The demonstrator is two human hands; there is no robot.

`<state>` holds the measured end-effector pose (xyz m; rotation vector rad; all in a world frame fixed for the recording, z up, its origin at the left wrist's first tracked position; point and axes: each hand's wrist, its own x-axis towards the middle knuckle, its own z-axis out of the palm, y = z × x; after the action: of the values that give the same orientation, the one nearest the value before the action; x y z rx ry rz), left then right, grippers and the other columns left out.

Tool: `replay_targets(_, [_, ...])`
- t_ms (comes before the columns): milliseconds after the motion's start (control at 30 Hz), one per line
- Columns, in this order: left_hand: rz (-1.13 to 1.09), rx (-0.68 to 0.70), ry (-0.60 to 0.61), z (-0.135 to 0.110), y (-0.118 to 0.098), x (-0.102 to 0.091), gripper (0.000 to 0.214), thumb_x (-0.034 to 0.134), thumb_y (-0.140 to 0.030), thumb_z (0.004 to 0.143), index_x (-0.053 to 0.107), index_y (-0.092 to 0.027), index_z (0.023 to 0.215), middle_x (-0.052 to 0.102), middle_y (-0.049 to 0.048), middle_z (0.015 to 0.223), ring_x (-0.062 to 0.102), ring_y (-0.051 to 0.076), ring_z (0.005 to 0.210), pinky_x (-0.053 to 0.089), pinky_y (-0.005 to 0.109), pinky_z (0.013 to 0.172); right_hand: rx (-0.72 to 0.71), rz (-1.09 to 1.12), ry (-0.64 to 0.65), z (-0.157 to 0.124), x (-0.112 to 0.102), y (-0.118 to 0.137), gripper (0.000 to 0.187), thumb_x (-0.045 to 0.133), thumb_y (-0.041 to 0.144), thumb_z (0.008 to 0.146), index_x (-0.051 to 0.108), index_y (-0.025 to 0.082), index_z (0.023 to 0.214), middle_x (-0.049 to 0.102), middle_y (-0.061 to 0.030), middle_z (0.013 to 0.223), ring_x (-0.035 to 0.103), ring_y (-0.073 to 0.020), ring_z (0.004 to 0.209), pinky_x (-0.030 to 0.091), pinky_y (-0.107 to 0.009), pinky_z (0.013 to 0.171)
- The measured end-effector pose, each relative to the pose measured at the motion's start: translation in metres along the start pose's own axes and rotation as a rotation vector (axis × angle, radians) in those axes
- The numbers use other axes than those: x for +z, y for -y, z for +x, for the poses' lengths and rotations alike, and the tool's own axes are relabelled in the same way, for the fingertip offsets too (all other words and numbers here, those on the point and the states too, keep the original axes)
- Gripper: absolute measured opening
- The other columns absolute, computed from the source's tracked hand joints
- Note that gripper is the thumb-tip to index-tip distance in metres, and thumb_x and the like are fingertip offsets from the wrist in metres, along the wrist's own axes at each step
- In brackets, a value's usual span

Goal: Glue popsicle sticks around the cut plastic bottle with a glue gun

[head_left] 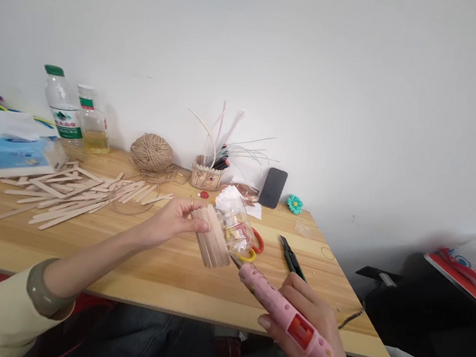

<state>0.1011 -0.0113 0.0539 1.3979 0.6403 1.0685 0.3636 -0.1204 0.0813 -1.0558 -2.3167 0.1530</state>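
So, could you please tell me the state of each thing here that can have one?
Stick-covered container, tilted, gripped off the table by the left hand.
Glue gun, gripped by the right hand, nozzle at the sticks' lower end.
Green-capped bottle, upright, capped.
Second bottle, upright, some yellowish liquid inside.
Phone, propped against the wall, screen dark.
Utility knife, lying flat; blade extension unclear.
Loose sticks, scattered flat.
Twine ball, wound.

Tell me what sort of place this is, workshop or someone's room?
Probably a hobby craft table in an ordinary room: wooden table against a bare wall, loose craft sticks and a ball of twine, a pink glue gun in the right hand, a stick-clad container in the left hand.
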Motion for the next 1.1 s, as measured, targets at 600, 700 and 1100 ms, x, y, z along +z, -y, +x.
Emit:
replay_targets(600, [0.069,0.012,-0.024,0.0,0.0,-0.002,0.036,0.078,-0.04,0.063,0.07,-0.012,0.085,0.071,0.0055,0.086,0.062,0.019,0.08,0.048,0.03,0.078,0.039,-0.08,0.058,-0.008,0.001,-0.004,0.011,0.056,0.026,0.085,0.055,0.021,0.076,0.051,-0.0004,0.062,0.052,-0.016,0.06,0.04,-0.026,0.048])
replay_targets(700, [0.088,0.008,-0.025,0.0,-0.001,-0.001,0.035,0.078,-0.039,0.063,0.07,-0.013,0.085,0.071,0.0051,0.085,0.062,0.019,0.08,0.048,0.03,0.078,0.029,-0.08,0.043,-0.009,0.0,-0.003,0.01,0.055,0.027,0.086,0.057,0.021,0.078,0.05,0.0,0.061,0.051,-0.0162,0.058,0.04,-0.027,0.047])
replay_targets(1100, [0.45,0.023,0.157,-0.004,-0.007,0.017,0.028,0.07,-0.04,0.071,0.071,-0.016,0.086,0.068,0.0041,0.089,0.058,0.021,0.09,0.044,0.028,0.08,0.013,-0.043,-0.061,0.011,-0.003,0.005,0.022,0.052,0.039,0.089,0.064,0.022,0.08,0.051,-0.0001,0.056,0.05,-0.0165,0.055,0.043,-0.028,0.046])
